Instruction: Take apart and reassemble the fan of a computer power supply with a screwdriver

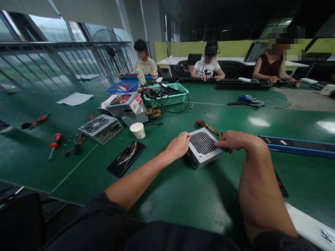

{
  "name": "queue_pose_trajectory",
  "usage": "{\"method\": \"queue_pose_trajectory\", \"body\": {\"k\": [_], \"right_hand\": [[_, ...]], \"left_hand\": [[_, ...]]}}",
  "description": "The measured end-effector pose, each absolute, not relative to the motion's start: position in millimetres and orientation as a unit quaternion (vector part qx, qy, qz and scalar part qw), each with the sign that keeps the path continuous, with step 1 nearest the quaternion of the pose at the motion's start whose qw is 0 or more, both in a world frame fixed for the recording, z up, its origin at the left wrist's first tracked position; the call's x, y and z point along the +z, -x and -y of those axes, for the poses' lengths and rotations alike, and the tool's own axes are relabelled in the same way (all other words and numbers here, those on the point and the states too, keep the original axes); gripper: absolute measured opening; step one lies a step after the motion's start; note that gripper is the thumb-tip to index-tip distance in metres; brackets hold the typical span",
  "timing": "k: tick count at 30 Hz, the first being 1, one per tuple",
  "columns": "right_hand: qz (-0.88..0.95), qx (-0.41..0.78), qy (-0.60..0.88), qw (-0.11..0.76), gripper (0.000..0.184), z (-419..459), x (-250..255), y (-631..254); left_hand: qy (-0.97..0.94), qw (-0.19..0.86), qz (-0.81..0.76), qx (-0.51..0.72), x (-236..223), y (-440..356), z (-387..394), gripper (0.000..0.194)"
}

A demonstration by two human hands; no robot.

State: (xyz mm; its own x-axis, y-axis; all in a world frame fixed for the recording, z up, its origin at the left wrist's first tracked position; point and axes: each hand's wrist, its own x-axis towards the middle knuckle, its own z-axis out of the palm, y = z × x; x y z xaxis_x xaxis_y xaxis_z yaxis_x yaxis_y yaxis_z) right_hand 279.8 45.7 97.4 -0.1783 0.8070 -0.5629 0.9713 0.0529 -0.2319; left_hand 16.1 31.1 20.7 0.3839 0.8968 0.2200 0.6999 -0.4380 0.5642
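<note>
A grey computer power supply unit (205,148) with a honeycomb grille on top rests on the green table in front of me, tilted slightly. My left hand (179,144) grips its left edge, fingers closed on the corner. At its right edge is my right hand (230,141), the index finger reaching onto the grille and the other fingers curled. A small orange bit shows between those fingers; what it belongs to is hidden. Coloured cables (209,128) run out from behind the unit.
Left lie a second power supply (101,128), a paper cup (138,130), a black phone-like slab (126,158) and a red screwdriver (55,142). Stacked power supplies (127,104) stand beside a green basket (170,98) of cables. A blue-edged strip (300,146) lies right. Three people sit opposite.
</note>
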Motion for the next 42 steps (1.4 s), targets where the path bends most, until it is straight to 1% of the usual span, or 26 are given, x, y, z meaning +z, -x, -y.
{"method": "queue_pose_trajectory", "body": {"k": [4, 8, 10, 12, 13, 14, 17, 19, 22, 25, 28, 31, 34, 38, 42], "right_hand": [[-0.747, -0.308, -0.565, 0.165, 0.051, -33.6, 103.0, -261.1], [-0.758, -0.347, -0.533, 0.144, 0.042, -26.6, 103.6, -244.6], [-0.759, -0.358, -0.527, 0.133, 0.043, -25.3, 106.8, -243.8], [-0.780, -0.324, -0.523, 0.114, 0.049, -23.5, 114.1, -247.9], [-0.799, -0.283, -0.524, 0.085, 0.050, -22.0, 118.9, -250.9], [-0.811, -0.244, -0.531, 0.033, 0.048, -20.0, 124.1, -253.8], [-0.786, -0.157, -0.583, -0.130, 0.035, -12.9, 138.2, -258.0], [-0.759, -0.104, -0.614, -0.190, 0.027, -8.3, 144.4, -255.9], [-0.753, -0.073, -0.617, -0.215, 0.026, -2.1, 149.6, -250.4], [-0.775, -0.089, -0.585, -0.222, 0.028, 5.2, 154.2, -249.2], [-0.777, -0.103, -0.565, -0.256, 0.028, 15.2, 160.6, -254.4], [-0.756, -0.124, -0.564, -0.308, 0.029, 28.4, 168.8, -261.8], [-0.740, -0.118, -0.564, -0.345, 0.031, 42.9, 177.2, -266.9], [-0.725, -0.089, -0.575, -0.369, 0.033, 56.5, 184.9, -265.2], [-0.734, -0.046, -0.563, -0.377, 0.025, 59.3, 187.0, -256.4]], "left_hand": [[-0.820, 0.190, -0.484, 0.241, 17.8, -11.0, -57.7, 0.025], [-0.827, 0.183, -0.474, 0.241, 16.4, -0.9, -73.6, 0.025], [-0.837, 0.186, -0.454, 0.242, 15.1, 4.0, -77.8, 0.025], [-0.843, 0.182, -0.435, 0.259, 13.3, 7.3, -79.5, 0.024], [-0.839, 0.177, -0.435, 0.275, 12.4, 8.0, -79.4, 0.024], [-0.831, 0.170, -0.442, 0.293, 11.8, 8.2, -78.7, 0.023], [-0.802, 0.149, -0.463, 0.346, 14.4, 5.7, -72.9, 0.021], [-0.798, 0.145, -0.454, 0.369, 20.4, 1.8, -66.4, 0.020], [-0.804, 0.186, -0.421, 0.375, 32.4, -6.6, -54.1, 0.019], [-0.804, 0.262, -0.391, 0.364, 42.3, -16.3, -40.0, 0.016], [-0.804, 0.316, -0.374, 0.337, 48.5, -25.2, -26.9, 0.015], [-0.807, 0.341, -0.360, 0.321, 50.9, -33.3, -18.9, 0.016], [-0.808, 0.361, -0.347, 0.310, 48.7, -41.9, -19.4, 0.018], [-0.801, 0.396, -0.343, 0.290, 40.7, -54.4, -30.5, 0.018], [-0.791, 0.415, -0.342, 0.292, 34.2, -63.0, -39.8, 0.020]]}}
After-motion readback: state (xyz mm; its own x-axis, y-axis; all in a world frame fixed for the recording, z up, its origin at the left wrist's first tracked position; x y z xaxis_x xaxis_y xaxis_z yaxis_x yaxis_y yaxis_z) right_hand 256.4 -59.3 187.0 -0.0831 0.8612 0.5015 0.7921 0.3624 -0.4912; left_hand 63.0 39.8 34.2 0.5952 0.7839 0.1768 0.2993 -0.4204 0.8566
